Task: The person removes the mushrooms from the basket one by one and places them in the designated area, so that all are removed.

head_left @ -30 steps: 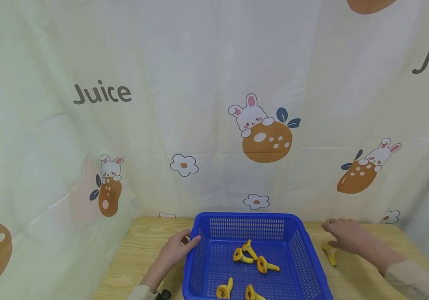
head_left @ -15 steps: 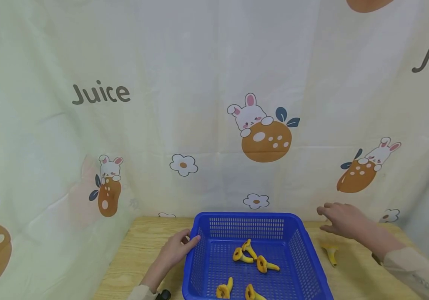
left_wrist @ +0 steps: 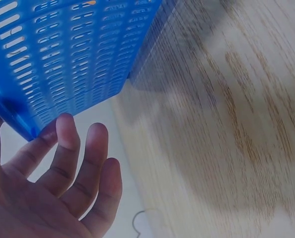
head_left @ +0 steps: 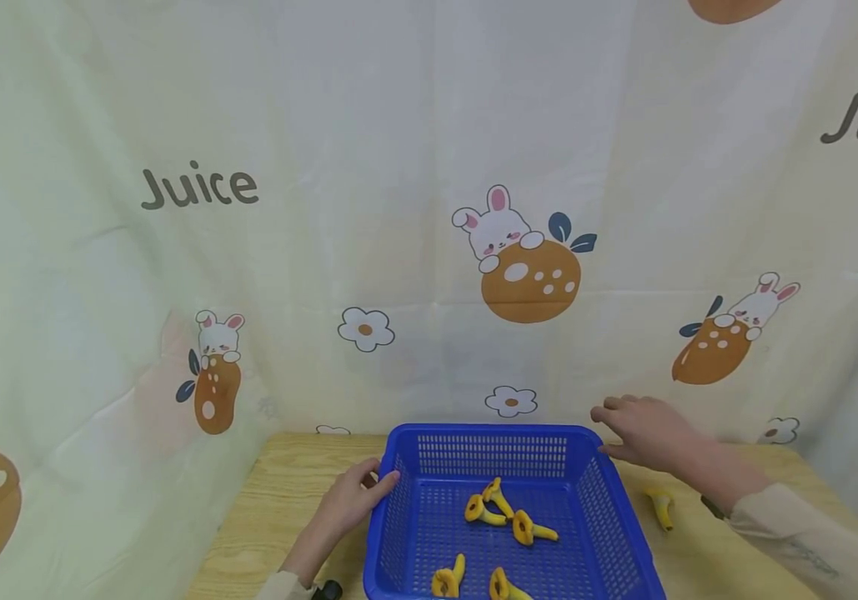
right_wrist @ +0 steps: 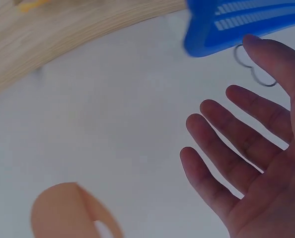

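From my seat at the remote feed: left hand (head_left: pixel 349 502) sits against the left rim of the blue basket (head_left: pixel 627 533), fingers straight and loose, thumb touching the rim, so its grip isn't curled round anything. In the left wrist view the fingers (left_wrist: pixel 68 148) are spread right beside the basket wall (left_wrist: pixel 73 64). Right hand (head_left: pixel 642 432) hovers over the basket's far right corner, fingers spread and holding nothing; the right wrist view shows the open palm (right_wrist: pixel 257 163) with the basket corner (right_wrist: pixel 237 25) just past the fingertips.

Five yellow mushrooms lie inside the basket, three bunched near the middle (head_left: pixel 499 512) and two at the near edge (head_left: pixel 449 579). One more mushroom (head_left: pixel 661 507) lies on the wooden surface (head_left: pixel 286 483), just right of the basket and below my right forearm, apart from the hand. Cartoon curtain (head_left: pixel 248 250) hangs behind.
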Tool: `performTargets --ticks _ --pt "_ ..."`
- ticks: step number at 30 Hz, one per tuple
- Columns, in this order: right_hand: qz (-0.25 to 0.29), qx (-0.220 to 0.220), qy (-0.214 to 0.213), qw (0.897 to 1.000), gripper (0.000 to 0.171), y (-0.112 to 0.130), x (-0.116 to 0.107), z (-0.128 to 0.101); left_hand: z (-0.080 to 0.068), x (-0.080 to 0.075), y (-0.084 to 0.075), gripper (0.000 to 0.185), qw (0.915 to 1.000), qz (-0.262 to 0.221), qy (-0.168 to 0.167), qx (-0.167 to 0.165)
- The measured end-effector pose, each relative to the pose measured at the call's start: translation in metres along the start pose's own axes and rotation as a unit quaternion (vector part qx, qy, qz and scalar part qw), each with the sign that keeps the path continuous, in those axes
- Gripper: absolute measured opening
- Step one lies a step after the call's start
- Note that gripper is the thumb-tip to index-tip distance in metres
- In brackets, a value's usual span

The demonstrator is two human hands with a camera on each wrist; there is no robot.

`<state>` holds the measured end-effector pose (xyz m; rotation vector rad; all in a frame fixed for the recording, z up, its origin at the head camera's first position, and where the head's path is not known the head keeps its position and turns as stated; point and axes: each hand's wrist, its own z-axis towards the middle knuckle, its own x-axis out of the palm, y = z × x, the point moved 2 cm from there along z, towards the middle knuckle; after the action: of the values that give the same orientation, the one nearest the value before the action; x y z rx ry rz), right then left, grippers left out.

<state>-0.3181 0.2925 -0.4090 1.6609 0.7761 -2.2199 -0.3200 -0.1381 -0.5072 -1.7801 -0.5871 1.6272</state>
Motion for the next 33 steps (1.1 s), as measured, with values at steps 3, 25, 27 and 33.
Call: performTargets --ticks 3,25,27,33 --pt "-0.007 -0.004 0.002 1.000 0.040 0.011 -0.004 0.009 0.000 0.001 0.001 0.041 1.0000 0.001 -0.001 -0.001" --pt "0.006 -0.063 0.047 0.997 0.040 0.091 0.019 0.069 0.001 0.003 0.002 0.039 1.0000 -0.006 -0.007 0.001" --pt "0.020 -0.071 0.049 0.996 0.037 0.099 0.023 0.071 0.002 0.002 0.003 0.039 1.0000 -0.005 -0.007 0.001" --pt "0.059 -0.100 0.055 0.992 0.032 0.114 0.039 0.074 0.001 0.001 0.002 0.039 1.0000 -0.005 -0.004 -0.003"
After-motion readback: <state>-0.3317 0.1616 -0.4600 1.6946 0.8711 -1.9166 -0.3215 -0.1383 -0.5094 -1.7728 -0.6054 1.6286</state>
